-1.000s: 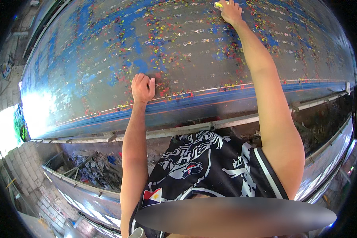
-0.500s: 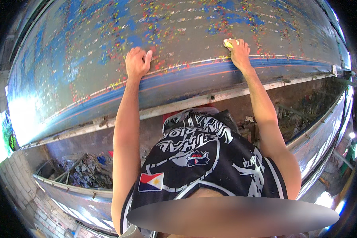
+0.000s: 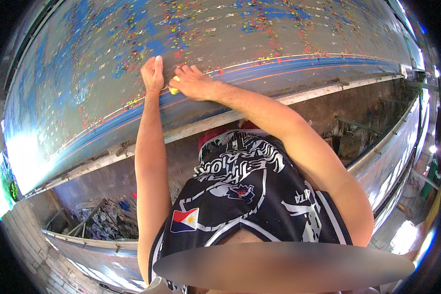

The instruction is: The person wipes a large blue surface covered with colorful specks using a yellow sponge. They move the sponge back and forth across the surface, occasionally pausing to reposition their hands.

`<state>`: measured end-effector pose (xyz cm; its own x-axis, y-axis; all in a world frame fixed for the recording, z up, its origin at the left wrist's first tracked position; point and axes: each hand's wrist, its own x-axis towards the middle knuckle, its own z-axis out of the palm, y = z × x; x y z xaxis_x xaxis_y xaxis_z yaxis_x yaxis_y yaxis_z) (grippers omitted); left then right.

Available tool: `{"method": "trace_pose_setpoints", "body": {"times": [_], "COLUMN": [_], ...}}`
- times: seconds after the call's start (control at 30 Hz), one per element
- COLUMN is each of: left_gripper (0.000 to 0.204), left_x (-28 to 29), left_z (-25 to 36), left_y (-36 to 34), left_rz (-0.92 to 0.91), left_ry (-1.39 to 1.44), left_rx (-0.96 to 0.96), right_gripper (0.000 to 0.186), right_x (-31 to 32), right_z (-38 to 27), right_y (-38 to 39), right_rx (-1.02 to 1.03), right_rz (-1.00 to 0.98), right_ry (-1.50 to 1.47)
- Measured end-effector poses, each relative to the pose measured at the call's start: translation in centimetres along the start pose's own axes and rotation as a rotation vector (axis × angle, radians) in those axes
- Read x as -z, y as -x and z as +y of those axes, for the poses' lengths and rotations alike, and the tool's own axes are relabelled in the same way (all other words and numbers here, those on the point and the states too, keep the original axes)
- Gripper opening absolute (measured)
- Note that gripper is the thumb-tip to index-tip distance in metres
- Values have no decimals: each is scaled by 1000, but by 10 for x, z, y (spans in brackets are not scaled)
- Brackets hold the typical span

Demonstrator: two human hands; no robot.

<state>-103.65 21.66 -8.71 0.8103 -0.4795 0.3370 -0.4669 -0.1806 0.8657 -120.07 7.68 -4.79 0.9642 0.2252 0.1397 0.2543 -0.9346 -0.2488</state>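
A rough outdoor workshop or yard, seemingly for printing or painting work. Directly under the fingers stretches a long, wide work table, its grey-blue surface crusted with red, yellow and blue paint specks. Just below the fingers, a striped table edge and metal rail run sideways. Farther below, at lower left, lie scrap debris and a block wall in bright daylight.
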Motion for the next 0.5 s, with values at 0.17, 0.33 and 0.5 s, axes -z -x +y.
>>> {"method": "trace_pose_setpoints", "body": {"times": [0.17,0.33,0.5], "left_gripper": [56,53,54], "left_x": [-1,-1,-9], "left_z": [1,10,27], "left_y": [1,0,-7], "left_rz": [-14,-102,-119], "left_ry": [-26,-231,-314], "left_rx": [-10,-105,76], "right_gripper": [35,39,56], "right_x": [8,40,76], "right_z": [21,101,203], "right_y": [26,108,225], "right_rx": [-64,-287,-516], "right_rz": [2,48,131], "right_ry": [-124,-155,-120]}}
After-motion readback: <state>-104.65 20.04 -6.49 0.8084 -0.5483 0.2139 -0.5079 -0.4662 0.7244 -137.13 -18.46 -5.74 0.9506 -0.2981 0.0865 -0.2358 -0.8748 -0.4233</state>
